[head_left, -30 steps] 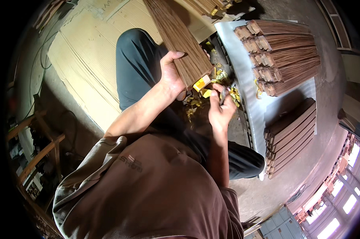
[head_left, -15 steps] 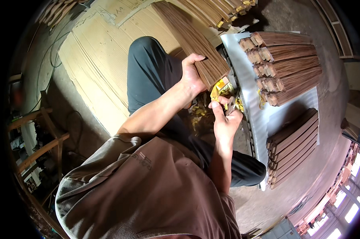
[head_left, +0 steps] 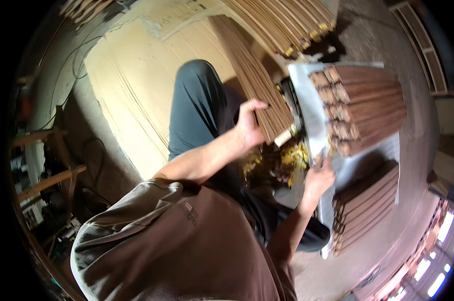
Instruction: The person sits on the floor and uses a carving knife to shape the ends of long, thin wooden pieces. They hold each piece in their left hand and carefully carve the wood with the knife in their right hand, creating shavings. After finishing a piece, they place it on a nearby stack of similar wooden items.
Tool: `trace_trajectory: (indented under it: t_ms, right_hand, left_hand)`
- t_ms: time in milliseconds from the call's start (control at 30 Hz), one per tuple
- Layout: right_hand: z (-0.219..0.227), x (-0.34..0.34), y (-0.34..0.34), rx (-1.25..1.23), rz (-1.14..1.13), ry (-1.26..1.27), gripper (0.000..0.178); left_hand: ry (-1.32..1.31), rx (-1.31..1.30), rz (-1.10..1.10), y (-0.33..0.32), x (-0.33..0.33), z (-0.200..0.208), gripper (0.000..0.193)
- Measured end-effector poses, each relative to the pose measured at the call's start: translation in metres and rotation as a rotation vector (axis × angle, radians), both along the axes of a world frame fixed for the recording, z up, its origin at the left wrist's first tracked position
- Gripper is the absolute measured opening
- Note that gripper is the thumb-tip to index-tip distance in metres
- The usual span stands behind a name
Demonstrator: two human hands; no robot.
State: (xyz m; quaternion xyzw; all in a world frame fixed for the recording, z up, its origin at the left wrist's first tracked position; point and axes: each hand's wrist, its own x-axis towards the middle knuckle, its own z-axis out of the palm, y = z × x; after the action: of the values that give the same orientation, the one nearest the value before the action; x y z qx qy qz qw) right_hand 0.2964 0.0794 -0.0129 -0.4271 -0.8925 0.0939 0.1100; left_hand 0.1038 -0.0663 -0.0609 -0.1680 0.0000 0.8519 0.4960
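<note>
My left hand grips a long brown striped wooden board near its close end, the thumb across the top face. The board slants away to the upper left beside my raised knee. A pale end piece sticks out at its close end. My right hand is apart from the board, by the edge of a white sheet. Its fingers are closed; motion blur hides what they hold. Crumpled yellow scraps lie below the board's end, between my hands.
Stacked brown wooden pieces with blocky ends lie on the white sheet to the right. Nearer is a row of curved wooden slats. More strips with yellow ends lie at the far side. Flattened cardboard spreads on the left.
My right hand has moved right and nearer, away from the board's end. The yellow wrapping there has come off, baring the pale end. My left hand still holds the board; the whole view has shifted.
</note>
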Motion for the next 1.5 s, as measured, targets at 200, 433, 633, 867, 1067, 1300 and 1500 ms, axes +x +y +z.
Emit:
trace_trajectory:
  t_ms: [200,433,633,867,1067,1300,1500]
  right_hand:
    - [-0.048,-0.008,-0.014,-0.264,-0.194,-0.428,0.017]
    - [-0.078,0.001,0.010,-0.675,-0.042,0.262,0.026]
    - [-0.028,-0.062,-0.021,-1.196,-0.162,0.495,0.030]
    - [-0.015,-0.081,-0.018,-1.241,-0.021,0.670,0.039]
    - [0.105,-0.018,-0.028,-1.070,-0.010,0.963,0.032]
    - [0.009,0.078,0.101,-0.915,-0.125,0.663,0.032]
    - [0.066,0.061,0.076,-0.847,-0.243,1.063,0.021]
  left_hand:
    - [-0.031,-0.121,-0.045,-0.007,0.009,-0.006,0.058]
    - [-0.027,-0.197,-0.098,-0.004,0.009,-0.030,0.056]
    - [0.055,-0.140,-0.124,0.003,0.007,-0.028,0.055]
    - [-0.058,0.134,0.062,-0.005,-0.045,-0.019,0.070]
    - [0.068,0.278,0.162,0.007,-0.062,0.030,0.079]
    - [0.805,0.221,0.255,0.014,-0.161,0.175,0.071]
    - [1.869,-0.570,0.405,0.041,-0.134,0.277,0.087]
